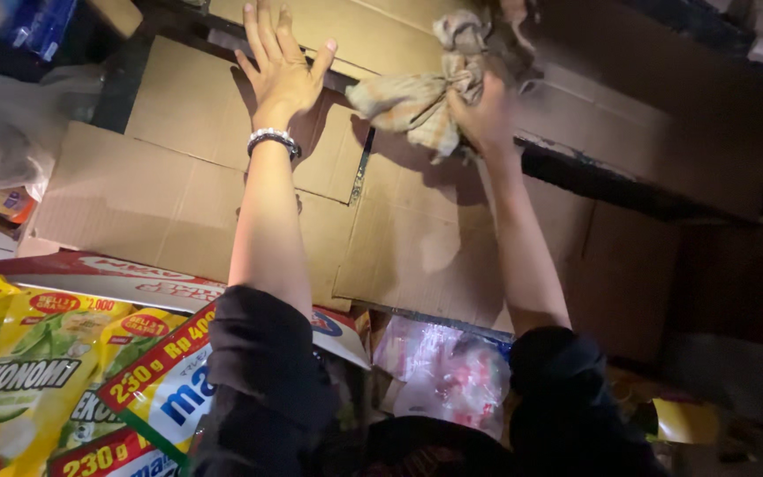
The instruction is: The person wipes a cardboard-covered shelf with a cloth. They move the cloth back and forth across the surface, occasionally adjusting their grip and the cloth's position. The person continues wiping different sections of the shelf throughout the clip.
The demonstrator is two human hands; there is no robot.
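Note:
My left hand (281, 64) is raised with fingers spread, its palm flat against a sheet of brown cardboard (178, 168); a beaded bracelet (273, 139) circles the wrist. To its right, my right hand (482, 115) grips a crumpled checked cloth (417, 97) and holds it against the cardboard near a dark gap between sheets. Both arms wear dark sleeves pushed up past the elbows.
Flattened cardboard boxes cover the surface ahead. Yellow and green refill pouches (28, 371) lie at lower left on a red-edged carton (108, 276). A clear plastic bag (443, 371) sits between my arms. A dark shelf edge (629, 181) runs at the right.

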